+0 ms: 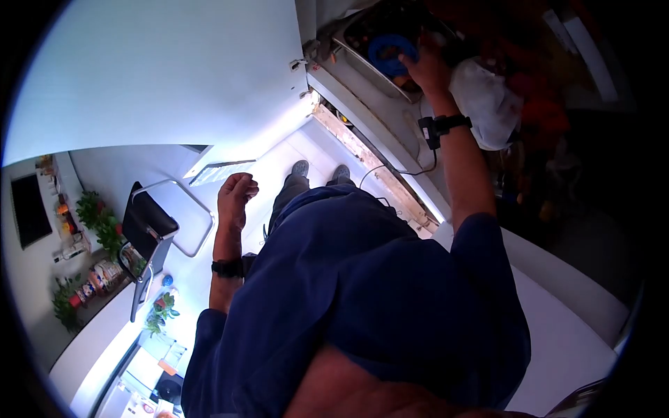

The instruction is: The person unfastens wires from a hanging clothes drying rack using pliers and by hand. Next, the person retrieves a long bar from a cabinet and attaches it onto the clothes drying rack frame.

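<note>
My right hand (428, 70) reaches into a dark cupboard at the upper right. Its thumb lies over the near right edge of a blue ring-shaped thing (378, 52) that resembles a roll of tape, and its other fingers fade into shadow beyond. The ring sits among dark items in a tray with a pale metal rim (373, 72). On the left, my left hand (238, 193) is held in the air beside my body. Its fingers are curled together, and nothing shows in them.
A large white door (167, 70) stands open at the upper left. A white plastic bag (484, 104) lies right of my right forearm, near red items in shadow. A thin cable (404, 171) hangs from the right wrist strap. Behind my left side are a black chair (150, 219) and potted plants (101, 223).
</note>
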`<action>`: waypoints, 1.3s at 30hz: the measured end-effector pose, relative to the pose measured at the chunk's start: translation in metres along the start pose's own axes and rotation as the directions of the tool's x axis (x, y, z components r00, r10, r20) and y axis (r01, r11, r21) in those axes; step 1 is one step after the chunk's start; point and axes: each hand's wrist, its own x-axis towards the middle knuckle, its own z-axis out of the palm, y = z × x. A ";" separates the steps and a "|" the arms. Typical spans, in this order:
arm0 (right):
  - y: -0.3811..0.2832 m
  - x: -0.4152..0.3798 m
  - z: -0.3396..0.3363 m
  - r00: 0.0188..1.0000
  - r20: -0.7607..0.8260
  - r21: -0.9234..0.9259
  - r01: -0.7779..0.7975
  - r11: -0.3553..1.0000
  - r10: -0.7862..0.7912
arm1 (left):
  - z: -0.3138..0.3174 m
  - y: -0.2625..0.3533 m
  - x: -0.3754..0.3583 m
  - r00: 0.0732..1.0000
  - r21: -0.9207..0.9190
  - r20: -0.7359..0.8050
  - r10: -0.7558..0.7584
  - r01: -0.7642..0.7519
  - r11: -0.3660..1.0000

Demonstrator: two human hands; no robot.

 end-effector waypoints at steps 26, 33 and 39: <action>-0.272 -0.580 -0.047 0.246 0.172 0.188 -0.959 0.214 0.954 | 0.109 0.009 0.059 0.357 0.675 0.732 -0.580 -0.264 0.689; -0.348 -0.689 -0.004 -0.103 0.130 0.309 -0.941 -0.139 0.986 | 0.125 -0.035 -0.015 0.226 0.714 0.687 -0.690 -0.385 0.584; -0.390 -0.718 0.027 -0.259 -0.013 0.493 -0.842 -0.220 0.966 | 0.154 -0.128 0.019 0.084 0.756 0.484 -0.871 -0.542 0.368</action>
